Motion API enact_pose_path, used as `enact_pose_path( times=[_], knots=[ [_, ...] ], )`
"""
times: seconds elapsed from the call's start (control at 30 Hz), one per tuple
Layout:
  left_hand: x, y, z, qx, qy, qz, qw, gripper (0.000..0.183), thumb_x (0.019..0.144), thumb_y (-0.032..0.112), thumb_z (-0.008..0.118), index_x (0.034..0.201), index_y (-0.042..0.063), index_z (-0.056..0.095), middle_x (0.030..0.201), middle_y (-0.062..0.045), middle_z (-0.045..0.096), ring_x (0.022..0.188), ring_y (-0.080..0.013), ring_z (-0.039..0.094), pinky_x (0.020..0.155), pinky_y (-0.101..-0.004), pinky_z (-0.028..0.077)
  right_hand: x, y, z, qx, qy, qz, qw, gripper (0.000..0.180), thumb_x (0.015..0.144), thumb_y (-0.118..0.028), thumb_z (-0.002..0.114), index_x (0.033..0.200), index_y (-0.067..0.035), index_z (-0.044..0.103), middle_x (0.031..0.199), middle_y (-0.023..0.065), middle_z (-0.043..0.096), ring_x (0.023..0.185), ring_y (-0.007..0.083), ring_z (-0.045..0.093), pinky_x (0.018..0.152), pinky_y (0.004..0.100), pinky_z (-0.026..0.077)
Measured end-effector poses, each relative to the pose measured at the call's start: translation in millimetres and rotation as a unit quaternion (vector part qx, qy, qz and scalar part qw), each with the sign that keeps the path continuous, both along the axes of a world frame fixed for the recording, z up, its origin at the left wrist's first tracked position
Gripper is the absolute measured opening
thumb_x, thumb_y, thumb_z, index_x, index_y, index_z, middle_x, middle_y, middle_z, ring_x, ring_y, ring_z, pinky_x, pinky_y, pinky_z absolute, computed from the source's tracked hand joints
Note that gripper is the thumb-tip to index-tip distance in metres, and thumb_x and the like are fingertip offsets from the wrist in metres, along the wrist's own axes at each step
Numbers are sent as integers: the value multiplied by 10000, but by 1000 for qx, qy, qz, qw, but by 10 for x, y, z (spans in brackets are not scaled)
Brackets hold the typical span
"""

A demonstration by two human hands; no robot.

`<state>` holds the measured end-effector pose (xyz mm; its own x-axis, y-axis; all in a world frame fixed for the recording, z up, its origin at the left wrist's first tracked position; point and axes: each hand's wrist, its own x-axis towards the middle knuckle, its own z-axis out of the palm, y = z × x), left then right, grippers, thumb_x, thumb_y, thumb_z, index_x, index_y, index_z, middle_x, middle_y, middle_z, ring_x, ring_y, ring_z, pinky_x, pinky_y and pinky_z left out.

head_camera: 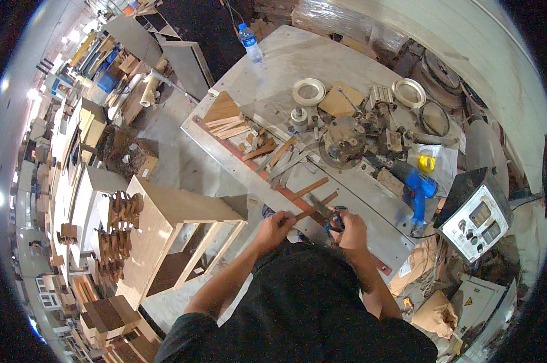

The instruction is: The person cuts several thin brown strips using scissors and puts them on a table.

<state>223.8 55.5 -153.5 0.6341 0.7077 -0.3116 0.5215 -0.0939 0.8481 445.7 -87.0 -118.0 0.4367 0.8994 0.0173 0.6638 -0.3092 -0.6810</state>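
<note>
My left hand (pixel 275 230) pinches one end of a thin brown strip (pixel 306 213), which looks like wood veneer or edge banding. The strip slants up and to the right over the front edge of the metal-topped table. In my right hand (pixel 352 230) is a pair of scissors (pixel 336 220) with dark handles. Their blurred blades reach the strip and cross it; whether they have cut into it I cannot tell. Just beyond, another brown strip (pixel 309 188) lies on the table, near a loose pile of grey strips (pixel 289 165) and small wood offcuts (pixel 260 147).
On the table (pixel 278 77) are a greasy round machine part (pixel 343 138), metal rings (pixel 308 92), a blue heat gun (pixel 419 183), and a water bottle (pixel 250 43). A control box (pixel 475 222) stands at the right. A wooden cabinet frame (pixel 164 204) is at my left.
</note>
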Motion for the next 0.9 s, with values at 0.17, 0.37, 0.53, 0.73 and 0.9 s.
enact_pose_path(
  times=[0.17,0.37,0.53,0.73,0.9],
  knots=[
    [-6,55,-162,45,64,16,997,312,935,341,639,1018,43,674,843,-138,708,766,-302,691,707,-404,527,60,13,-58,72,156,-106,979,231,791,-135,759,931,-53,595,848,150,690,768,303,690,697,386,537],
    [85,77,-69,62,146,60,986,351,925,390,623,1035,66,698,899,-149,725,848,-327,703,749,-424,535,203,-78,-102,24,219,-154,963,286,841,-234,780,985,-35,633,837,87,706,747,146,673,680,298,528],
    [88,116,-65,51,154,65,985,354,915,395,627,1041,74,711,940,-154,728,893,-334,699,771,-425,534,143,-154,-356,53,311,-154,936,309,880,-211,746,1062,-4,607,845,77,706,730,139,649,680,290,522],
    [65,151,-99,49,148,78,985,345,897,387,635,1041,84,719,959,-159,727,921,-344,693,796,-425,535,12,-141,-349,48,378,-150,912,307,901,-186,732,1090,2,579,845,68,701,729,127,642,669,281,519],
    [43,178,-138,46,145,79,985,360,895,399,625,1045,86,720,976,-165,726,942,-348,690,817,-426,533,16,-155,-358,40,368,-138,919,314,891,-195,744,1082,-6,582,834,65,692,723,125,640,663,279,515]
  ],
)
